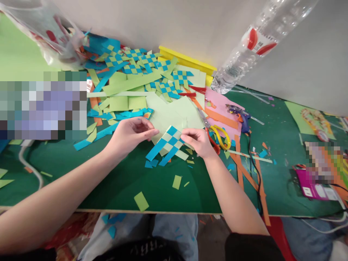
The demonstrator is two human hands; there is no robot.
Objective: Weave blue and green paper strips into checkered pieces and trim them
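Note:
Woven blue and pale green paper strips [170, 142] form a small checkered piece with loose strip ends pointing down. My right hand [199, 142] pinches its right edge between thumb and fingers. To the left of the piece is my left hand [133, 130], its fingers curled in and its thumb close to the index finger. Whether anything sits between those fingertips I cannot make out. Behind the woven piece lie sheets of pale green paper [178, 108]. Scissors with red and yellow handles [221, 137] lie just beyond my right hand.
Finished woven paper fish [133, 67] and loose strips pile up at the back. A plastic bottle [236, 61] stands at the back right, near a glue gun [244, 123] with a black cable. Orange strips [240, 170] lie right, paper scraps [141, 201] near the front edge.

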